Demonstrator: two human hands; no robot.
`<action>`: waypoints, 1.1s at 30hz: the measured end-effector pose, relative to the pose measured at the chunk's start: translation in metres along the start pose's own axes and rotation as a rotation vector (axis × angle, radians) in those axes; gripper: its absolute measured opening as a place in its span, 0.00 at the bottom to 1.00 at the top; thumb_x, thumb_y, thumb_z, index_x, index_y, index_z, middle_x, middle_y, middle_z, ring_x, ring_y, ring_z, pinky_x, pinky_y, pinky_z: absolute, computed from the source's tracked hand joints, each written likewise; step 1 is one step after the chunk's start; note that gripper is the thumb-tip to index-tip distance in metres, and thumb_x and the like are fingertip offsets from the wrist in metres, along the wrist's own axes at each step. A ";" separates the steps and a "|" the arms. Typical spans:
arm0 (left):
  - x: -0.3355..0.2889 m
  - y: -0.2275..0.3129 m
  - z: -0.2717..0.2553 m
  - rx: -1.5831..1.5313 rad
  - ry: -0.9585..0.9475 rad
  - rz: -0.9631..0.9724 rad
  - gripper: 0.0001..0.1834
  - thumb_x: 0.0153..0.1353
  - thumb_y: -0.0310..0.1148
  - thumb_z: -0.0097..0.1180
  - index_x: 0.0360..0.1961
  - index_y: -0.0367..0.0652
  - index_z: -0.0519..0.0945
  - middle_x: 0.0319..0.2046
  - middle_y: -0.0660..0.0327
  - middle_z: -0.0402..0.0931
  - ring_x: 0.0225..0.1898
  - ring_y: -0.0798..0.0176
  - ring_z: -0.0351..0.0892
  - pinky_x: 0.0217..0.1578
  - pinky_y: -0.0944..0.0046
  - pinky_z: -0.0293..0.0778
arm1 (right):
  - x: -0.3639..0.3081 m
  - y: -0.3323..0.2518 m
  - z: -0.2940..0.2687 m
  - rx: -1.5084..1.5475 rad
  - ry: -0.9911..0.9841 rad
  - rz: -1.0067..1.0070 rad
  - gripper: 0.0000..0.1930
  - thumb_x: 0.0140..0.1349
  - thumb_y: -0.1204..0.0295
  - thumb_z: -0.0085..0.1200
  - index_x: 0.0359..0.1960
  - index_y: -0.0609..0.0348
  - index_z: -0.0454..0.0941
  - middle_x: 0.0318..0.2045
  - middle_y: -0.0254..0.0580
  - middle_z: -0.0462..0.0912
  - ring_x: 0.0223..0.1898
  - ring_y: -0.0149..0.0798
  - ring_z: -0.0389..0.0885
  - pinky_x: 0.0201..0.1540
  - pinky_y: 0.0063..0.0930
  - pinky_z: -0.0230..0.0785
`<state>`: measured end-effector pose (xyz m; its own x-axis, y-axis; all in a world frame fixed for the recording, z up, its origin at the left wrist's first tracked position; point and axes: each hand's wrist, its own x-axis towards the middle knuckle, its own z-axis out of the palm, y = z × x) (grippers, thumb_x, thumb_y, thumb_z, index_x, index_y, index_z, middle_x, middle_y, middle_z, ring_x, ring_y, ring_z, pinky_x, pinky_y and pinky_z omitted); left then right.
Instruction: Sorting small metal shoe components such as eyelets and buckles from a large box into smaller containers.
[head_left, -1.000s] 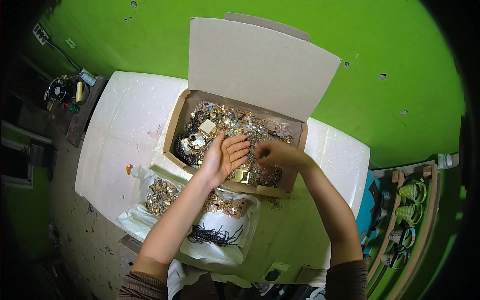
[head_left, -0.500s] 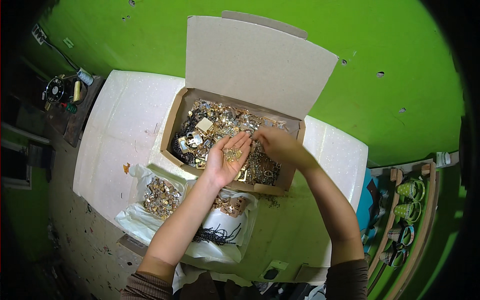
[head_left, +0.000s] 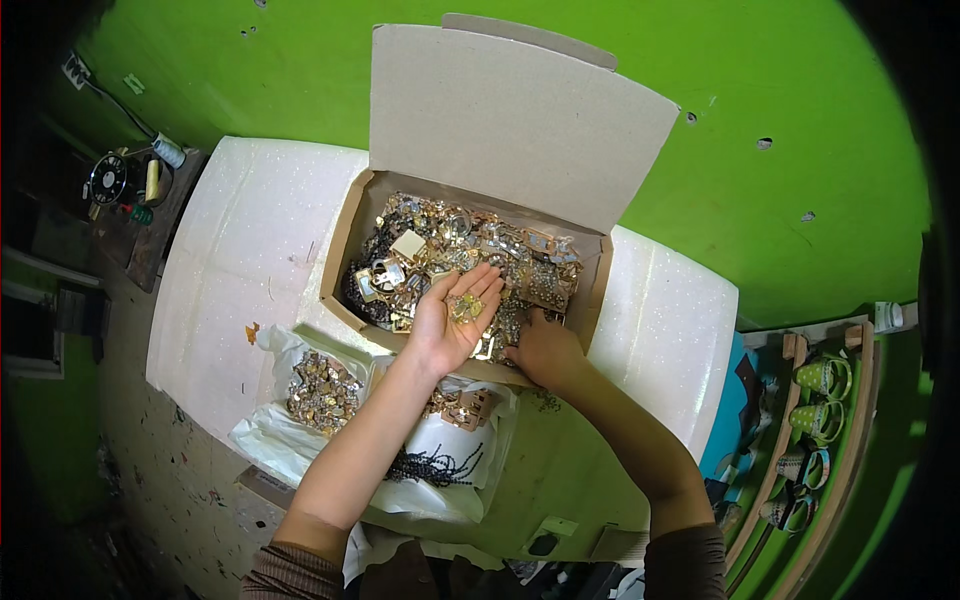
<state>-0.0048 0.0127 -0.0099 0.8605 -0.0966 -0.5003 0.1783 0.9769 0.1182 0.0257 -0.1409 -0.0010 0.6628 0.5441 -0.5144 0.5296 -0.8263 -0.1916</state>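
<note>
An open cardboard box (head_left: 585, 290), lid flap standing up, sits on the white worktop (head_left: 230, 260), heaped with small gold and silver metal fittings (head_left: 440, 250). Over the box's near edge the left hand (head_left: 452, 318) lies palm up and flat open, cradling a few tiny gold pieces (head_left: 463, 306). The right hand (head_left: 543, 347) digs knuckles-up into the heap beside it; its grip cannot be made out.

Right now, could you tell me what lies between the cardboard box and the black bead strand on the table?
In the head view, a clear plastic bag with small gold metal pieces lies between the cardboard box and black bead strand.
</note>
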 end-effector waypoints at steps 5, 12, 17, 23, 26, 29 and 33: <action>0.000 0.000 -0.002 -0.019 -0.029 -0.008 0.21 0.63 0.36 0.31 0.49 0.32 0.65 0.49 0.52 0.66 0.50 0.59 0.67 0.50 0.64 0.68 | 0.000 0.000 -0.008 -0.084 -0.149 -0.157 0.24 0.52 0.53 0.49 0.37 0.66 0.73 0.35 0.56 0.73 0.35 0.49 0.75 0.37 0.38 0.70; -0.001 -0.001 0.001 -0.020 -0.016 -0.005 0.20 0.63 0.36 0.31 0.49 0.32 0.65 0.48 0.52 0.66 0.49 0.59 0.68 0.49 0.63 0.68 | 0.016 0.011 0.007 0.153 -0.085 -0.112 0.29 0.44 0.56 0.57 0.40 0.71 0.67 0.35 0.58 0.73 0.38 0.53 0.74 0.41 0.38 0.67; -0.001 -0.001 0.001 -0.011 -0.015 0.008 0.20 0.63 0.36 0.31 0.48 0.32 0.66 0.47 0.52 0.67 0.48 0.59 0.68 0.50 0.63 0.68 | 0.022 0.012 0.013 0.227 -0.038 -0.135 0.24 0.38 0.64 0.59 0.34 0.69 0.69 0.36 0.58 0.73 0.38 0.52 0.74 0.42 0.37 0.67; -0.001 -0.001 0.001 -0.005 0.004 0.013 0.20 0.63 0.37 0.31 0.49 0.33 0.65 0.48 0.52 0.67 0.49 0.59 0.68 0.49 0.63 0.68 | 0.026 0.015 0.005 0.339 -0.016 -0.128 0.17 0.37 0.69 0.58 0.28 0.67 0.71 0.23 0.52 0.76 0.29 0.47 0.76 0.34 0.33 0.68; -0.001 -0.002 0.001 0.008 0.004 0.005 0.20 0.63 0.37 0.31 0.49 0.33 0.65 0.48 0.53 0.67 0.50 0.59 0.68 0.50 0.63 0.68 | 0.029 0.020 -0.009 0.539 -0.044 -0.106 0.12 0.39 0.71 0.57 0.25 0.64 0.73 0.22 0.49 0.76 0.27 0.42 0.77 0.30 0.31 0.68; 0.000 -0.001 -0.001 0.010 0.007 -0.003 0.21 0.63 0.37 0.31 0.50 0.33 0.64 0.48 0.53 0.67 0.49 0.59 0.68 0.49 0.63 0.68 | 0.027 0.017 -0.041 0.764 -0.111 -0.071 0.09 0.41 0.73 0.54 0.26 0.62 0.74 0.24 0.46 0.77 0.26 0.37 0.76 0.27 0.28 0.68; -0.001 -0.002 -0.001 0.064 -0.043 -0.034 0.21 0.63 0.37 0.29 0.50 0.33 0.64 0.47 0.52 0.67 0.47 0.61 0.70 0.47 0.64 0.71 | 0.022 0.006 -0.068 1.037 -0.077 -0.208 0.07 0.46 0.76 0.51 0.29 0.63 0.75 0.25 0.41 0.77 0.25 0.29 0.74 0.27 0.22 0.67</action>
<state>-0.0064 0.0114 -0.0109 0.8727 -0.1390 -0.4681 0.2369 0.9588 0.1569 0.0796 -0.1238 0.0438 0.5566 0.7086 -0.4337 -0.1061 -0.4572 -0.8830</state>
